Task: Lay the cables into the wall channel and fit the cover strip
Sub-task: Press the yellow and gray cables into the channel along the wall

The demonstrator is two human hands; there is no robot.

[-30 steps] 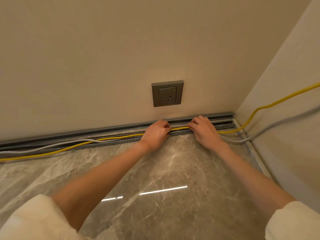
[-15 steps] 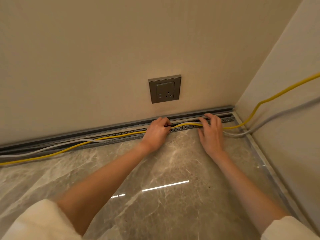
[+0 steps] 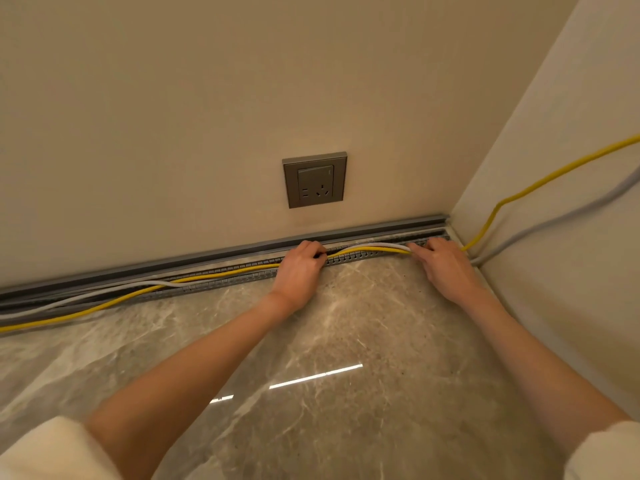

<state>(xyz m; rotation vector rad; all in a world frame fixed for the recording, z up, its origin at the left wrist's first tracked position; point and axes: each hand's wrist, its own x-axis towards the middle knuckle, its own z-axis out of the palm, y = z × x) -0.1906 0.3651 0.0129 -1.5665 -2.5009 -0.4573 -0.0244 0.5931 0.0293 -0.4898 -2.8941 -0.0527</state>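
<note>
A grey slotted wall channel (image 3: 214, 263) runs along the foot of the back wall, open at the top. A yellow cable (image 3: 367, 250) and a white cable (image 3: 381, 244) lie along it and arch up slightly between my hands. My left hand (image 3: 300, 270) is curled with its fingertips pinching the cables at the channel below the socket. My right hand (image 3: 445, 266) presses on both cables near the corner, fingers bent over them. To the left, both cables spill out over the channel's front edge onto the floor. No separate cover strip is visible.
A grey wall socket (image 3: 314, 180) sits above the channel. The side wall (image 3: 554, 168) closes the corner on the right, with the yellow and grey cables running up along it. Glossy marble floor (image 3: 311, 341) stretches toward me.
My right hand has slid right along the channel toward the corner. The stretch of cables between my hands has grown longer and bows up. My left hand stays in place.
</note>
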